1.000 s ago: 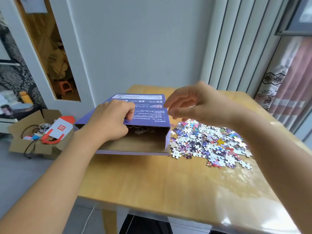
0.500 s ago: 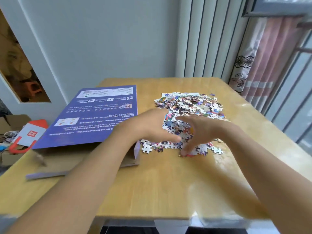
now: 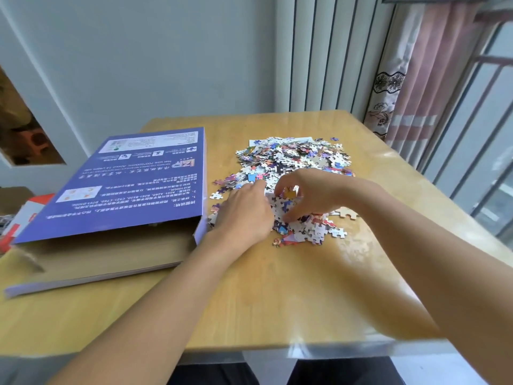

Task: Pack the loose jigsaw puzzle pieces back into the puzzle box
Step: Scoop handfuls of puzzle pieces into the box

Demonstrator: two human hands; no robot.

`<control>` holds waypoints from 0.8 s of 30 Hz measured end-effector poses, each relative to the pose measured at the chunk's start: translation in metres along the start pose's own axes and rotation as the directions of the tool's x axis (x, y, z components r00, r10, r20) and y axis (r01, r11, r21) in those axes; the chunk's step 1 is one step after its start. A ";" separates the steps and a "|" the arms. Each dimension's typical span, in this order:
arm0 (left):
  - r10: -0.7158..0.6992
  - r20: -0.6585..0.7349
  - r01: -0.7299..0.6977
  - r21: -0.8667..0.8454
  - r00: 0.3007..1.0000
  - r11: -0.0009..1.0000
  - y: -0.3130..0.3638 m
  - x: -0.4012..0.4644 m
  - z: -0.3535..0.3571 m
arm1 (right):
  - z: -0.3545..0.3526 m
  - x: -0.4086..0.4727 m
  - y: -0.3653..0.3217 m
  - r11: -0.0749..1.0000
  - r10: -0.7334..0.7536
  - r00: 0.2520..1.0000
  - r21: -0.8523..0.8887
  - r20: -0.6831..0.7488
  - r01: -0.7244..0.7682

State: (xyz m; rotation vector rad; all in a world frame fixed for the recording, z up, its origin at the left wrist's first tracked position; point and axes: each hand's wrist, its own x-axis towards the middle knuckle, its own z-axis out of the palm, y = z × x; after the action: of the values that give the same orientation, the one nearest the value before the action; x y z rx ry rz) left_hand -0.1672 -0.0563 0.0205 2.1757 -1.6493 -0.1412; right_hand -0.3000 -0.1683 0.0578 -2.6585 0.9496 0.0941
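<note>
A heap of loose jigsaw pieces (image 3: 294, 159) lies on the wooden table (image 3: 263, 295), right of centre. The purple puzzle box (image 3: 133, 184) lies on the left, its near end open and showing a brown cardboard inside. My left hand (image 3: 244, 212) rests palm down on the near left side of the heap, fingers stretched into the pieces. My right hand (image 3: 308, 193) arches over the near part of the heap, fingers and thumb curled round a clump of pieces. Both hands face each other across that clump.
A wall stands behind the table, with vertical panels and a pink curtain (image 3: 416, 87) at the right. A cardboard box with a red and white item (image 3: 25, 215) sits on the floor at the far left. The table's near edge (image 3: 305, 348) is close to me.
My left hand left the box flap and went right into the heap. My right hand dropped from above the box onto the pieces. My head turned right and closer.
</note>
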 end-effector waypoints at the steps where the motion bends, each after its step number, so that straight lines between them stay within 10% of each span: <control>1: 0.016 -0.013 -0.016 -0.014 1.000 1.000 0.000 -0.001 0.000 | -0.002 -0.002 0.001 1.000 0.010 1.000 0.029 -0.010 -0.010; 8: -0.164 0.104 0.152 0.121 0.981 0.981 -0.004 -0.001 -0.001 | -0.028 -0.032 0.023 0.942 0.335 0.933 -0.035 0.134 -0.333; 18: -0.150 0.031 0.153 -0.178 0.988 0.972 -0.001 0.000 0.003 | -0.002 -0.021 -0.012 0.953 0.293 0.955 0.071 0.050 -0.296; 24: -0.360 -0.017 0.226 -0.750 0.933 0.621 -0.014 0.003 0.000 | 0.004 -0.007 -0.013 0.839 0.345 0.938 0.435 0.036 -0.325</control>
State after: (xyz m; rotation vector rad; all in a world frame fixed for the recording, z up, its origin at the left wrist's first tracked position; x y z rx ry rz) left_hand -0.1539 -0.0559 0.0158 1.7088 -0.8695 -0.6004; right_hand -0.2978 -0.1535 0.0591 -2.0728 1.2756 -0.0909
